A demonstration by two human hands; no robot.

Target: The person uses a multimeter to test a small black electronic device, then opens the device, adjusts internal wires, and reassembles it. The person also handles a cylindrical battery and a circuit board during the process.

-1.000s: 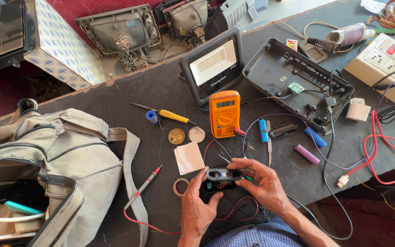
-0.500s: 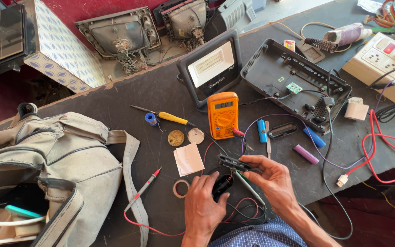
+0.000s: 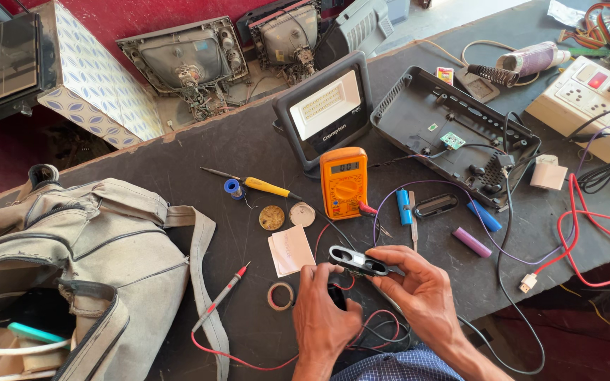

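We work at a dark workbench (image 3: 234, 152) covered with repair gear. One grey canvas bag (image 3: 72, 247) lies open at its left end. One flood lamp (image 3: 325, 113) stands at the back, and one opened black housing (image 3: 453, 134) with a small green circuit board lies to its right. One white switch box (image 3: 587, 106) sits at the far right. One orange multimeter (image 3: 344, 182) rests just in front of the lamp.

Our right hand (image 3: 425, 296) grips a black oblong part with two openings (image 3: 358, 261), pinched between thumb and fingers, raised just above the bench edge and directly in front of the multimeter. Our left hand (image 3: 323, 314) is closed around a small dark object (image 3: 337, 293) just beneath that part; we cannot tell what the object is.

For the step in hand, we judge that the part should be held level, gripped by its edges so both openings stay visible, with the loose red leads (image 3: 361, 335) kept away from the fingers.

Counted small items: two blue cylindrical cells (image 3: 404, 207) (image 3: 485, 216), one purple cell (image 3: 471, 242), one yellow-handled screwdriver (image 3: 262, 185), one red probe (image 3: 220, 296), one tape ring (image 3: 280, 295), one white card (image 3: 291, 250), two round discs (image 3: 272, 218) (image 3: 302, 214), and one blue solder spool (image 3: 232, 188).
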